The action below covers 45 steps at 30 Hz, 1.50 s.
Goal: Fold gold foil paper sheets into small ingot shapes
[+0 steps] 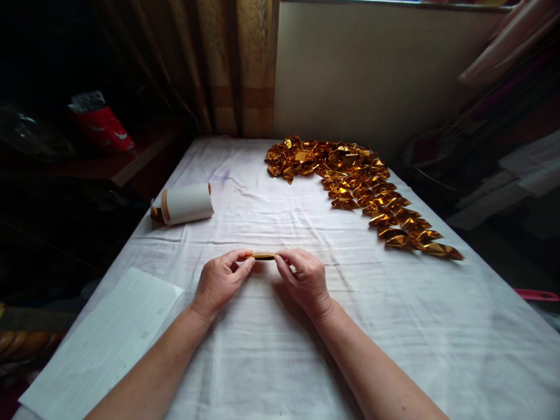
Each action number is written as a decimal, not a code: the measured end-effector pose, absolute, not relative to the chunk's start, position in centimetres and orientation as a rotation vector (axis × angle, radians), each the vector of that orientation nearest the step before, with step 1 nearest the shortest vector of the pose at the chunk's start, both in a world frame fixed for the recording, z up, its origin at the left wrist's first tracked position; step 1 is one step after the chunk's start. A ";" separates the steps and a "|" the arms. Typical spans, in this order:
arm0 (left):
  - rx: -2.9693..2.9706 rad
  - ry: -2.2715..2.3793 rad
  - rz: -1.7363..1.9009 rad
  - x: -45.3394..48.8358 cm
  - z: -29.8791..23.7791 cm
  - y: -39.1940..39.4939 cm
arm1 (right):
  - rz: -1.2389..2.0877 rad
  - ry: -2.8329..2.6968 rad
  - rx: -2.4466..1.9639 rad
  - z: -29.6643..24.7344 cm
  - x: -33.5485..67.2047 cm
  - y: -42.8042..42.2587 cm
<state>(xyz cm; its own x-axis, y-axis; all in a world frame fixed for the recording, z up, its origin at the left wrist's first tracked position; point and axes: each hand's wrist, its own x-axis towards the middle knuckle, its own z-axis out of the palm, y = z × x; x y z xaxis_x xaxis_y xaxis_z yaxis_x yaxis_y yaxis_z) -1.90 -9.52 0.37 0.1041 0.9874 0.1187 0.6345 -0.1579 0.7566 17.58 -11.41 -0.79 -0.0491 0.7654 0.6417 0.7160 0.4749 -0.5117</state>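
Note:
Between my two hands a narrow folded piece of gold foil paper (263, 256) is stretched out level, just above the white cloth. My left hand (224, 279) pinches its left end between thumb and fingers. The right end sits in the pinch of my right hand (305, 279). Both fingertips cover the ends, so only the middle strip of the foil shows. Beyond my right hand, many folded gold foil pieces (350, 166) lie in a curved band of rows, reaching from the back of the table down the right side.
A white roll (188, 204) with gold foil at its ends lies at the left. Lined paper sheets (105, 344) rest under my left forearm's side. The white cloth (280, 221) covers the table. A red container (102, 125) stands on a dark side surface; curtains hang behind.

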 end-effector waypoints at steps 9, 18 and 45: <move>1.869 1.591 0.771 -1.9 0.8 -9.6 | 0.019 -1.833 -1.204 -1.1 17.5 -11.5; 1.835 1.638 0.807 -1.9 0.6 -9.4 | 0.017 -1.845 -1.199 -0.9 17.3 -11.3; 2.163 1.723 0.591 -1.1 1.4 -10.1 | 0.093 -1.841 -1.574 -1.8 17.2 -11.4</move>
